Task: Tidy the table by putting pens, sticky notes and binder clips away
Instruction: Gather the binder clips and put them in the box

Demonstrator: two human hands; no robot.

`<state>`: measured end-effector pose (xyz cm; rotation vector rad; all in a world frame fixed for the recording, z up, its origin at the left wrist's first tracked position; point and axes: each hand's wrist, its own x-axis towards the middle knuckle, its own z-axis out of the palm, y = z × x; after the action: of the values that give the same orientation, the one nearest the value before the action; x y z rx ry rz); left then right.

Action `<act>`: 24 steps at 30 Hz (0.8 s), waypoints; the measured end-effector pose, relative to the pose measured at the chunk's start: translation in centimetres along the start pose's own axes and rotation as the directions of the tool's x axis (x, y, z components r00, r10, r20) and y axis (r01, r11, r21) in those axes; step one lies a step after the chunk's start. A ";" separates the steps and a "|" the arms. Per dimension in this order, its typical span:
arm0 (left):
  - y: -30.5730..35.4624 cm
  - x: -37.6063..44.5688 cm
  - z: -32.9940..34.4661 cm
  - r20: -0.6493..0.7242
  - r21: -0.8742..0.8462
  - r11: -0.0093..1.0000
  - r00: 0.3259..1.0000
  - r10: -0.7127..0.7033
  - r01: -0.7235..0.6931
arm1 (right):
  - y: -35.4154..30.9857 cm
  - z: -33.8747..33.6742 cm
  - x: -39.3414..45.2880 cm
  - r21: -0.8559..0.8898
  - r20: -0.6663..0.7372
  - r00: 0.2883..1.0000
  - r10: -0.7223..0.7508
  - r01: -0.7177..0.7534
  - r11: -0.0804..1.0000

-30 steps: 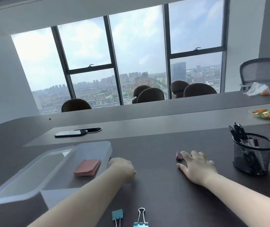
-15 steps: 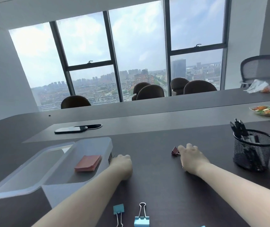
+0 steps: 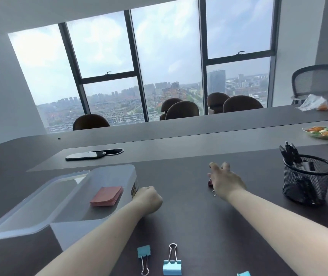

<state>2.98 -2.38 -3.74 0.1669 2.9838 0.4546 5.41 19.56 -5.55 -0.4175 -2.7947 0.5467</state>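
Dark tabletop point(image 3: 189, 220) is filling the lower frame, and nearest me, along the bottom edge, two blue binder clips point(image 3: 172, 262) are lying loose with a third blue corner just peeking in at the lower right. Above them, left of centre, my left hand point(image 3: 149, 199) is resting curled into a fist against the wall of the clear plastic box point(image 3: 99, 196), where a pink pad of sticky notes point(image 3: 107, 196) is already lying. At centre my right hand point(image 3: 225, 182) is pinching a small red binder clip point(image 3: 210, 182) under thumb and palm while the other fingers are spreading; I cannot tell how firmly it is held. If it is only being caught by its wire handle, it may be slipping out or springing away on the lift. Beyond, at right, pens are standing in the mesh cup point(image 3: 306, 180). Further back, a phone point(image 3: 86, 155) is lying at upper left.
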 end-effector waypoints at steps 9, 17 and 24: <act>-0.7 -1.2 0.4 -0.014 0.088 0.996 1.000 0.009 -0.008 | -0.6 0.3 -0.5 -0.172 0.234 0.972 0.029 0.012 0.985; -1.8 -2.8 0.2 -0.083 0.019 0.994 0.991 0.109 -0.108 | -0.2 -0.6 -2.9 -0.176 0.227 0.972 0.060 -0.020 0.984; -1.6 -6.3 -0.2 -0.180 0.074 0.986 0.971 0.160 -0.148 | -0.2 -2.0 -6.8 -0.145 0.201 0.980 0.009 0.021 0.989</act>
<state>9.01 -4.78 -3.46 0.3851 3.1830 0.4184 12.28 17.86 -5.01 -0.4036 -3.0424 0.4041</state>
